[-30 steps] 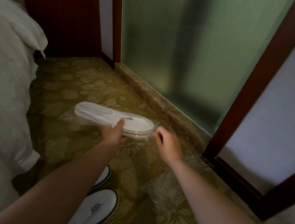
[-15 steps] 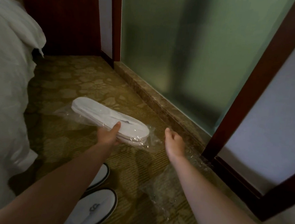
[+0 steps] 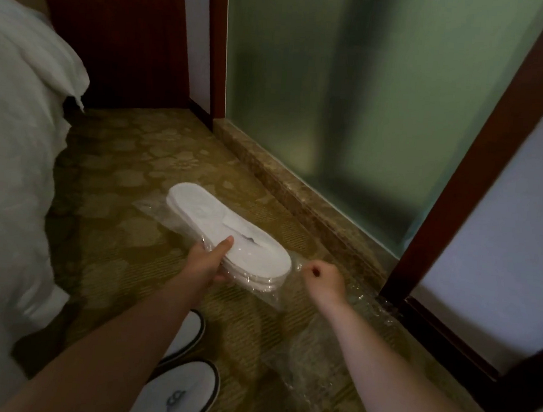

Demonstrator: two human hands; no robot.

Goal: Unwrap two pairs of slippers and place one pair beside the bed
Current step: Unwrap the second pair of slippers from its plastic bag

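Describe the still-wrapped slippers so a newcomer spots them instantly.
Start at the white bed on the left, then move right over the patterned carpet. The flat white slipper pair in clear plastic wrap is held up by the left hand. Unlike the black-trimmed slippers on the floor, they are stacked flat and wrapped.

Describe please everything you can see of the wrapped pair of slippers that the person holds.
The wrapped slippers are a flat white pair, stacked one on the other inside a clear, crinkled plastic bag. They look like thin cloth, and a strap shows on the upper one. The left hand holds them in the air above the carpet, near the heel end, thumb on top, with the toes pointing away toward the bed side. The right hand, closed, is at the loose bag end by the heels; whether it grips the plastic is unclear.
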